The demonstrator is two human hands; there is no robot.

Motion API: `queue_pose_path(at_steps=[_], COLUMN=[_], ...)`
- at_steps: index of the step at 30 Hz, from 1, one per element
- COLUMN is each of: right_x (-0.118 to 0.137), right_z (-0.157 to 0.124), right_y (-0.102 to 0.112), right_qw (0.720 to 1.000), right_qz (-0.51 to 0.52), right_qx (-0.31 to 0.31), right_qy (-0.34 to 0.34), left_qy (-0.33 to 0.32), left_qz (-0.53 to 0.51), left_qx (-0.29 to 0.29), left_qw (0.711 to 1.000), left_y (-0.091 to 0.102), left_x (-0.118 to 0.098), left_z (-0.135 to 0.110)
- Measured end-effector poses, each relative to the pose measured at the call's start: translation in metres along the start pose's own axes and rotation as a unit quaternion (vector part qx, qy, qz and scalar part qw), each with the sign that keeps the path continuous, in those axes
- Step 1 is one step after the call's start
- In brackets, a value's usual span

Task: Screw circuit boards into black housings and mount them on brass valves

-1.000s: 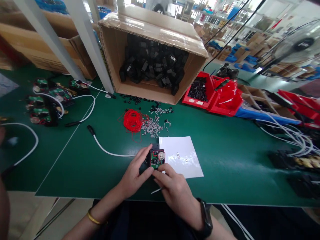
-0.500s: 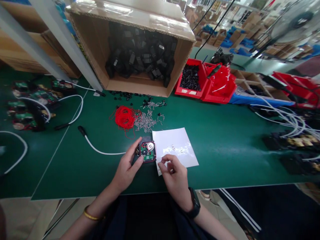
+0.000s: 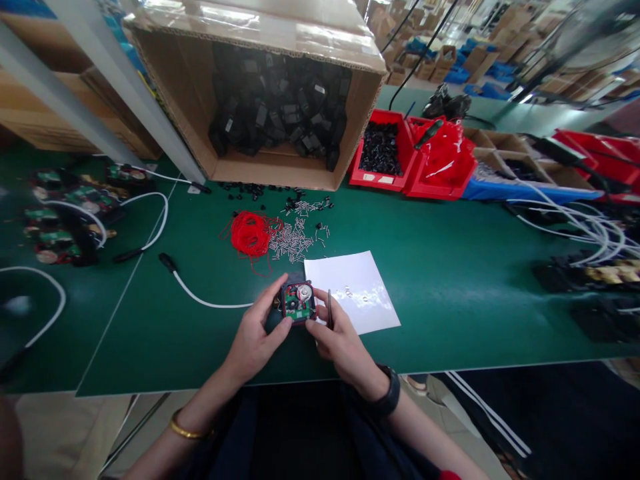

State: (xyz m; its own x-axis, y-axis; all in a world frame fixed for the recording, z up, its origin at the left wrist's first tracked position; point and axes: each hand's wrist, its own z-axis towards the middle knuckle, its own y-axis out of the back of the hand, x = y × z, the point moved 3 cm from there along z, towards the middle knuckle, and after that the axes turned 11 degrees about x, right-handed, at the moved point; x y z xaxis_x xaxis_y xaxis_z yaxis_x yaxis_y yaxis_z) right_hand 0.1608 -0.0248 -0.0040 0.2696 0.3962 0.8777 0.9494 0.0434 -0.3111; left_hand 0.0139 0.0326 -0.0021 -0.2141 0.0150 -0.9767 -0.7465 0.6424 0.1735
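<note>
My left hand (image 3: 260, 333) is closed round the left side of a small open black device housing (image 3: 285, 308). Inside it show a green circuit board (image 3: 301, 313), red wires and a round silver part (image 3: 305, 293). A white cable (image 3: 210, 303) with a black end runs leftward from it. My right hand (image 3: 340, 340) grips the housing's right edge between thumb and fingertip. A thin dark tool (image 3: 330, 310), perhaps tweezers, sticks up between its fingers. Under and beyond this hand lies a white sheet (image 3: 373, 287) bearing several tiny ring-like pieces (image 3: 349, 291).
Behind the housing lie a red wire coil (image 3: 250, 233) and loose metal pins (image 3: 293, 241). A cardboard box (image 3: 280, 177) of black parts stands further back, beside red bins (image 3: 383, 181). Circuit assemblies (image 3: 63, 220) sit left; white cables (image 3: 590, 233) lie right.
My right hand has moved left from over the white sheet to the housing's right edge, and the thin dark tool now shows upright in it. My left hand keeps its hold.
</note>
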Motion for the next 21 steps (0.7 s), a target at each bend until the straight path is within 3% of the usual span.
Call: queue_pose_path(at_steps=[6, 14, 19, 21], right_x=[0.005, 0.022, 0.016, 0.013], right_z=[0.001, 0.001, 0.006, 0.006], right_y=[0.005, 0.012, 0.001, -0.001], right_qw=[0.997, 0.994, 0.995, 0.992], right_qz=[0.055, -0.006, -0.054, -0.101], right_qx=[0.049, 0.098, 0.041, 0.013], right_qy=[-0.015, -0.039, 0.075, 0.081], left_qy=[-0.007, 0.017, 0.015, 0.015], left_qz=[0.004, -0.037, -0.013, -0.007], left_qx=[0.008, -0.010, -0.016, -0.015], left_qw=[1.000, 0.999, 1.000, 1.000], left_y=[0.003, 0.004, 0.003, 0.003], left_x=[0.001, -0.006, -0.007, -0.008], left_z=[0.001, 0.004, 0.003, 0.003])
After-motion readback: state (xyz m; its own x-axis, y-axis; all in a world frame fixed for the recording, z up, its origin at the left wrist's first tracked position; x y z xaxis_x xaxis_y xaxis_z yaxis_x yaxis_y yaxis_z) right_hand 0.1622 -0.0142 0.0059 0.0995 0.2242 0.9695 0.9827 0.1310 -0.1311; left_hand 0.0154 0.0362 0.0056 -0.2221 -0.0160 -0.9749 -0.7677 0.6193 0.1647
